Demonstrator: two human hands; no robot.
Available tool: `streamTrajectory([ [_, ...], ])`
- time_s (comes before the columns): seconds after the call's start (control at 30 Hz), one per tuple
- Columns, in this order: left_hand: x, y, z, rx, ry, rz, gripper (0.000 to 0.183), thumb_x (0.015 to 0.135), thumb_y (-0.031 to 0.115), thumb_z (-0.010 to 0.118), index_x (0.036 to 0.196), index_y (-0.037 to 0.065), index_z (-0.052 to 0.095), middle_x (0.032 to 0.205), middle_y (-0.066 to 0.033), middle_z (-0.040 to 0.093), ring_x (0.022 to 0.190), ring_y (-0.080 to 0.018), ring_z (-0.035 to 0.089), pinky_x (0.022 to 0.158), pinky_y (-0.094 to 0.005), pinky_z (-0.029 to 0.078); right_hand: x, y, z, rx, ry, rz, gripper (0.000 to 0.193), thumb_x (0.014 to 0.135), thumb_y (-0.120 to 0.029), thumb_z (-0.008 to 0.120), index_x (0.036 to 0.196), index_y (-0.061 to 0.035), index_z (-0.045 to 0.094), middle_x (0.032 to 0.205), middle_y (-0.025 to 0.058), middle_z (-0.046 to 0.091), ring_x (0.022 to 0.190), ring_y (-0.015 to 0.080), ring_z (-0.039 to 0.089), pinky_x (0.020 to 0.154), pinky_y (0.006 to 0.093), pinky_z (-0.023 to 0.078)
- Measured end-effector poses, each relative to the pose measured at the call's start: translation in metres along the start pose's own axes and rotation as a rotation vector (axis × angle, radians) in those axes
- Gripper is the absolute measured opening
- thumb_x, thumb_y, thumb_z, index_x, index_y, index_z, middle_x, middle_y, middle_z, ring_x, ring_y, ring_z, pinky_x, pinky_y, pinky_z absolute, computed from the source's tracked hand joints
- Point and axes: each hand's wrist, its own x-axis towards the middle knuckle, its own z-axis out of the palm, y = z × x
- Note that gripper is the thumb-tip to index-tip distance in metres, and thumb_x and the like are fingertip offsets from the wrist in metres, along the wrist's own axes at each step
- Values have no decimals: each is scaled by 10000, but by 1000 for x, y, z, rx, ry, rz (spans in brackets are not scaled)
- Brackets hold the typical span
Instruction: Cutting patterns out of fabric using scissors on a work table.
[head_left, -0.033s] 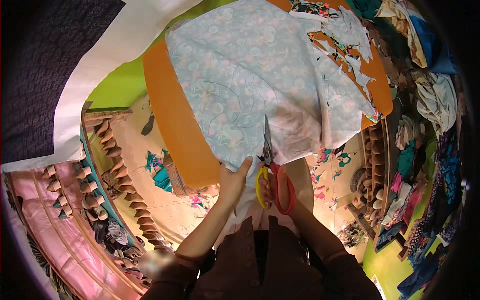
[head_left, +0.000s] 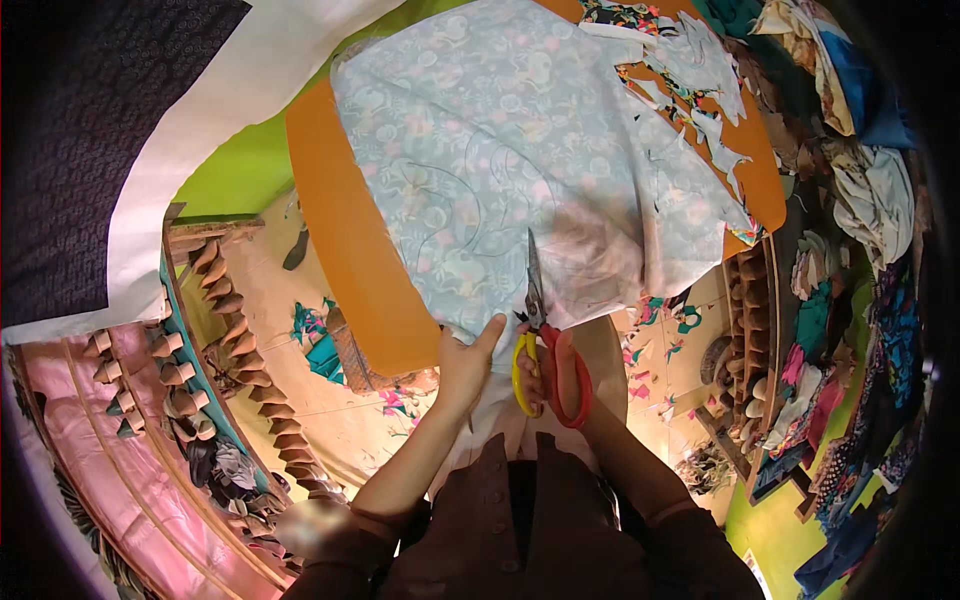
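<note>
A large pale fabric, its floral print showing faintly through, covers much of an orange table and hangs over the near edge. Curved lines are drawn on its middle. At that near edge my left hand grips the fabric, thumb on top and fingers hidden beneath. My right hand is closed round scissors with one yellow and one red handle. Their blades point away from me over the fabric, close together. Beside my left thumb is the scissors' pivot.
Torn fabric scraps lie at the table's far right. Wooden shoe lasts line a rack on the left. Pink sheeting and a dark patterned roll are further left. Cloth piles fill the right; offcuts litter the floor.
</note>
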Motion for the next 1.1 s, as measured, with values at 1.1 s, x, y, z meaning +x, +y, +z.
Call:
streamTrajectory([
  [1.1,22,4,-38,192,-117,-36,535,720,119,678,1145,-57,405,986,-119,553,930,-197,524,827,-299,413,-14,-50,-16,-476,-37,55,695,697,-732,401,1058,-138,406,639,-53,309,465,22,264,403,168,227],
])
